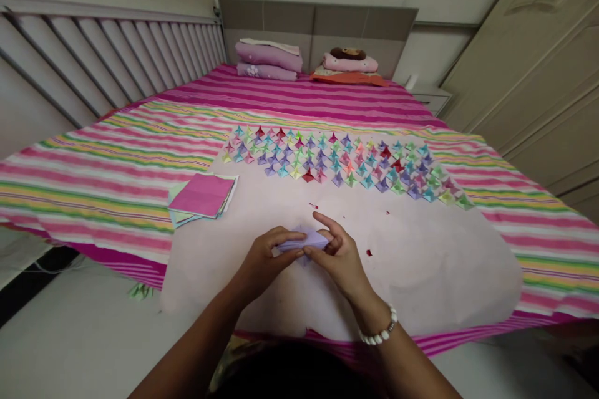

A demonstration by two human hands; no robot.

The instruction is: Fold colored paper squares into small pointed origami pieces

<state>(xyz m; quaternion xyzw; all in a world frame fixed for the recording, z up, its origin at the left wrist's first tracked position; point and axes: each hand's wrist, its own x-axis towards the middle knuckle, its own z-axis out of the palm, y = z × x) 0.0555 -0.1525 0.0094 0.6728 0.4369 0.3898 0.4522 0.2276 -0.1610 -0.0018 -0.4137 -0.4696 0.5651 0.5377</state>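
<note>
A piece of folded lilac origami paper point(312, 239) is held between my two hands, above the pale sheet. My left hand point(276, 248) pinches its left side, thumb below and fingers on top. On the right side, my right hand point(337, 249) grips the paper with the thumb along its near edge, while the index finger sticks up and away. The fingers cover part of the folds. Beyond my hands, rows of small folded paper pieces point(337, 162) in many colours stand on the sheet.
A large pale sheet point(421, 255) lies over the striped bedspread point(93, 162). At its left edge rests a stack of square paper point(201, 194), pink on top. Small red scraps point(369, 253) dot the sheet. Folded bedding point(269, 59) sits by the headboard point(266, 15); a bed rail point(140, 37) runs along the left.
</note>
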